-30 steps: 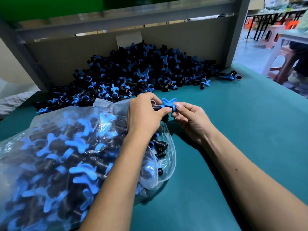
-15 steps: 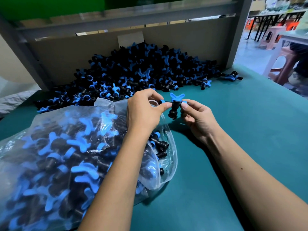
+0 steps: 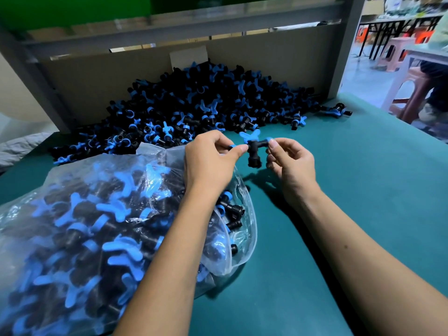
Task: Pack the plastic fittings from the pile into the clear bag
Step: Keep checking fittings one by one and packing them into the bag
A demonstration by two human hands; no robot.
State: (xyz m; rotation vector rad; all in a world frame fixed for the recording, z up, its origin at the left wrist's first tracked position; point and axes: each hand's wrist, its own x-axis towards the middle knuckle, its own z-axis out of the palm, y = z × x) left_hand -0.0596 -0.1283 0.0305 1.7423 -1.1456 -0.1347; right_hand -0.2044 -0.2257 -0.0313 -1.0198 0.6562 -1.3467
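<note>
left hand (image 3: pixel 209 161): pinches one end of fitting (image 3: pixel 253 151)
right hand (image 3: pixel 289 163): pinches other end
fitting: held above worktop (image 3: pixel 363 190), between pile (image 3: pixel 206 105) and bag (image 3: pixel 97 226) (bag nearly full)

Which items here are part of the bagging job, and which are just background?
Job:
- held fitting, pinched by left hand and right hand
- pile of fittings
- clear bag, already well filled

Background:
- cardboard backing
- pink stools
- stray fitting apart from the pile
</note>
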